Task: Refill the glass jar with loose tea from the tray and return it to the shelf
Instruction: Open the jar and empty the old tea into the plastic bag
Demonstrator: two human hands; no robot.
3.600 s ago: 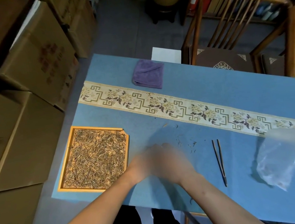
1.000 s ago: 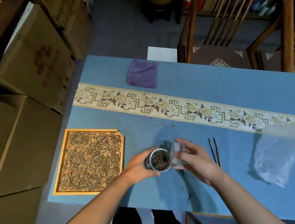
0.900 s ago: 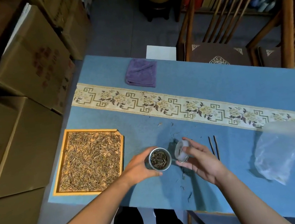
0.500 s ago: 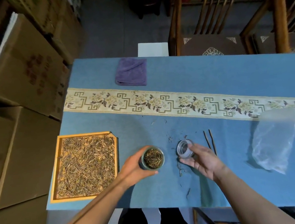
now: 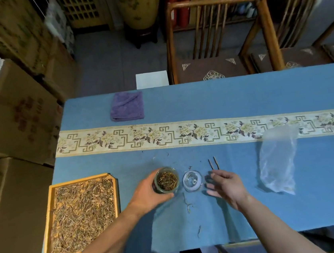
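A small glass jar with dark tea leaves inside stands upright and uncovered on the blue table, and my left hand wraps its left side. Its clear glass lid lies on the cloth just right of the jar. My right hand hovers right of the lid with fingers spread, holding nothing. A yellow-rimmed wooden tray full of loose tea sits at the table's front left corner. No shelf is in view.
Dark tweezers lie behind my right hand. A clear plastic bag rests at the right, a folded purple cloth at the back left. Stray tea leaves dot the cloth. Cardboard boxes stand left; wooden chairs behind.
My right hand took the lid off the jar, set it down on the table to the right and let go. My left hand kept hold of the jar.
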